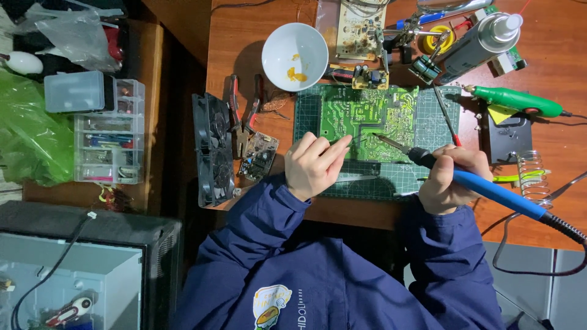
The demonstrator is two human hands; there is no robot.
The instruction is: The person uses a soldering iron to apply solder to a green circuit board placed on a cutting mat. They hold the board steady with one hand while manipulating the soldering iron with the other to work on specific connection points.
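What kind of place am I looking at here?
Most likely a hobby or repair bench for electronics. The right hand holds a blue soldering iron over a green circuit board on a cutting mat, and clear parts drawers stand beside the wooden desk.
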